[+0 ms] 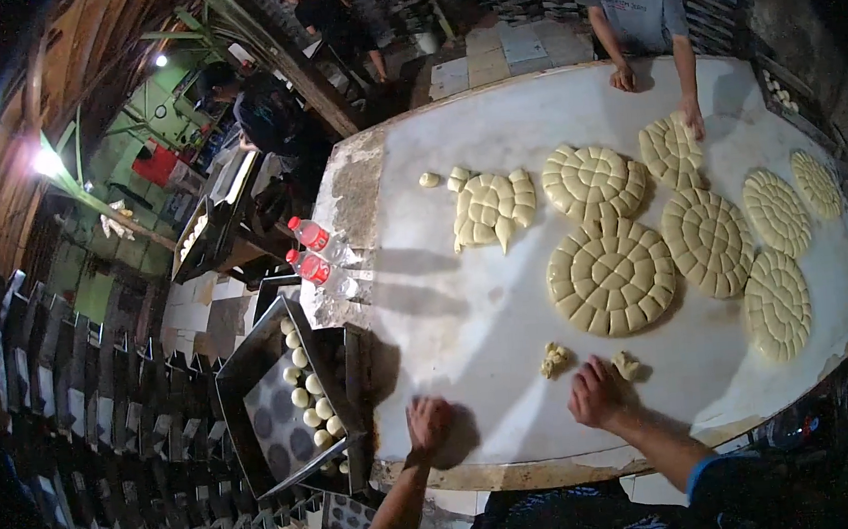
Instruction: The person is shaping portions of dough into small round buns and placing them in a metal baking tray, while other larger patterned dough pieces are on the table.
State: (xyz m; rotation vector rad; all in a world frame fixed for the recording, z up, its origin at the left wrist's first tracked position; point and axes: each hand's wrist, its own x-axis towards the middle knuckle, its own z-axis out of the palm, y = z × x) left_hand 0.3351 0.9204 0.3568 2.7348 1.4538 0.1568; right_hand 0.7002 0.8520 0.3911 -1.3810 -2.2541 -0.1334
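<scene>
My left hand [429, 423] rests on the pale tabletop near its front left edge, fingers curled downward; whatever lies under them is hidden. To its right, my right hand [597, 393] is also curled, palm toward the surface, and its grip is covered too. Just beyond that hand sits a small rough lump of dough [555, 360]. A second dough scrap [626, 365] lies close to its right side. Farther off, a large round of dough [612, 277] is scored into many pieces. Left of it is a partly divided dough slab [494, 208] with a ragged edge.
A dark tray [256, 399] with several dough balls [301, 398] stands against the table's left edge. Two red-labelled bottles [318, 268] stand at the left rim. More scored rounds [708, 243] cover the right side. Across the table, another person's hand [693, 118] touches one round.
</scene>
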